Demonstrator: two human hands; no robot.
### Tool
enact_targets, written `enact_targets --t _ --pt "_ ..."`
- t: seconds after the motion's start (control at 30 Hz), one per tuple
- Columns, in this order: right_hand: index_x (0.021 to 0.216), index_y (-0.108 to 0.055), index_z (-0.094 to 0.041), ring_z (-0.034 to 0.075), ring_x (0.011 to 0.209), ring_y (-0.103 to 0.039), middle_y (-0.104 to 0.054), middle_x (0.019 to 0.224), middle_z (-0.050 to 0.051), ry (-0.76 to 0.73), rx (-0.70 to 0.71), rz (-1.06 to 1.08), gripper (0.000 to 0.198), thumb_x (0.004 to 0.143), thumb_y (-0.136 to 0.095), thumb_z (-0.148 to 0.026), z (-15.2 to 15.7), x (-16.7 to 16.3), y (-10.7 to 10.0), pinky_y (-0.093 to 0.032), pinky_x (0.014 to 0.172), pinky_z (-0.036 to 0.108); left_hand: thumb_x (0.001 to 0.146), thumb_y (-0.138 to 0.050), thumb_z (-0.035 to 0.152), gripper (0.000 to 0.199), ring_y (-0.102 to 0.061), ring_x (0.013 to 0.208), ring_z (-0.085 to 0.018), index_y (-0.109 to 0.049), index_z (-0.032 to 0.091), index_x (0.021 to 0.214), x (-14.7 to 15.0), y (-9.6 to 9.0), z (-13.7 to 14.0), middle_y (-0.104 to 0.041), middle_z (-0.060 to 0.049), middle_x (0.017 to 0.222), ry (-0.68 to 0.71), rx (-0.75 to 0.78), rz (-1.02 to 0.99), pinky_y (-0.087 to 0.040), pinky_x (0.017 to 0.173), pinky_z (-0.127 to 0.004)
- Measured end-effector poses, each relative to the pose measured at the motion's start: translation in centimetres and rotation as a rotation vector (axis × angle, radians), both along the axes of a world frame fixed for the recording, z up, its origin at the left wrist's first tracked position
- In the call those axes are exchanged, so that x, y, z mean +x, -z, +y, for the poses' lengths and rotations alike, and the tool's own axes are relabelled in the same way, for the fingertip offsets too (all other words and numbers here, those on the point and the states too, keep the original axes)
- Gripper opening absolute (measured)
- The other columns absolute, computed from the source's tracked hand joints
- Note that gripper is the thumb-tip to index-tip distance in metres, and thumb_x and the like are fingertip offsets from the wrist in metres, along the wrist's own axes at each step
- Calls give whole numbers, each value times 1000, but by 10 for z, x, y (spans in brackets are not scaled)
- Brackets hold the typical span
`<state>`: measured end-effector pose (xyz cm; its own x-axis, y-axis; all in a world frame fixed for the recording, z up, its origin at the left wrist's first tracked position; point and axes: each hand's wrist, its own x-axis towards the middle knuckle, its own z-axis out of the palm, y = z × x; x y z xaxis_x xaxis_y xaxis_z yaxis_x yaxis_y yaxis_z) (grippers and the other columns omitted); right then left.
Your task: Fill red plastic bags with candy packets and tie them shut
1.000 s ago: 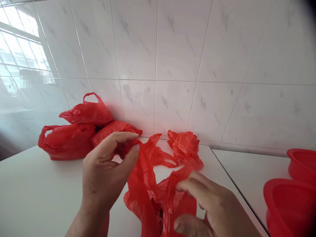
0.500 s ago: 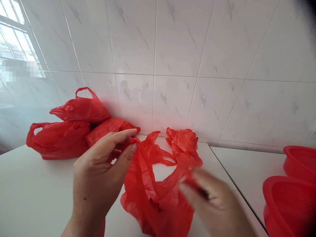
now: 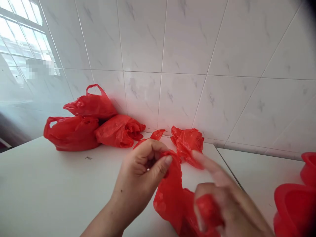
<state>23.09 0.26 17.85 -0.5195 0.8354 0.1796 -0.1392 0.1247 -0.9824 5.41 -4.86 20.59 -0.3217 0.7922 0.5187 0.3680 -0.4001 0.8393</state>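
A thin red plastic bag (image 3: 172, 194) hangs between my hands at the lower centre, over the white tabletop. My left hand (image 3: 142, 174) pinches one top edge of it between thumb and curled fingers. On the other side, my right hand (image 3: 229, 204) is smeared by motion; its lower fingers and thumb close round a bunched part of the same bag, while the index finger stretches out to the upper left. The bag's lower end runs out of the picture. Whether anything lies inside it, I cannot tell.
Several filled red bags (image 3: 76, 135) are piled at the back left by the tiled wall (image 3: 185, 95). A crumpled red bag (image 3: 189, 143) lies at the back centre, with another bag's tip (image 3: 157, 134) nearby. Red plastic baskets (image 3: 283, 197) stand right, past a table seam.
My left hand has shifted right in the picture and curled its fingers more tightly on the bag. My right index finger now extends, and the bag's opening has narrowed. The camera view has turned slightly left.
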Motion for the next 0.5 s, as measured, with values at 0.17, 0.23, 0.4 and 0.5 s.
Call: enact_targets --t 0.17,0.23,0.4,0.5 --pt "80 -63 -21 12 55 -48 -53 61 -1 -85 104 -202 35 85 -54 -54 0 -20 2 -41 48 21 80 -65 18 28 -61 77 -14 -60 28 106 7 4 -3 -66 0 88 214 51 197 -52 66 -25" --pt "68 -58 -18 10 53 -42 -47 57 -2 -15 91 -163 40 85 -55 -55 10 -20 5 -37 46 19 76 -70 15 38 -58 79 -13 -57 29 110 8 5 0 -62 0 90 116 146 357 -50 68 -24" --pt "59 -48 -18 9 50 -36 -39 54 -3 144 -63 9 47 82 -58 -58 21 -15 11 -32 42 18 82 -62 13 18 -51 73 -12 -61 22 97 13 12 14 -57 0 85 156 123 727 -43 62 -23" --pt "59 -47 -17 9 45 -37 -43 51 -2 58 -56 -61 48 87 -50 -56 25 -8 7 -29 40 19 81 -53 2 18 -48 68 -10 -60 19 79 14 18 22 -54 1 78 110 86 749 -39 58 -22"
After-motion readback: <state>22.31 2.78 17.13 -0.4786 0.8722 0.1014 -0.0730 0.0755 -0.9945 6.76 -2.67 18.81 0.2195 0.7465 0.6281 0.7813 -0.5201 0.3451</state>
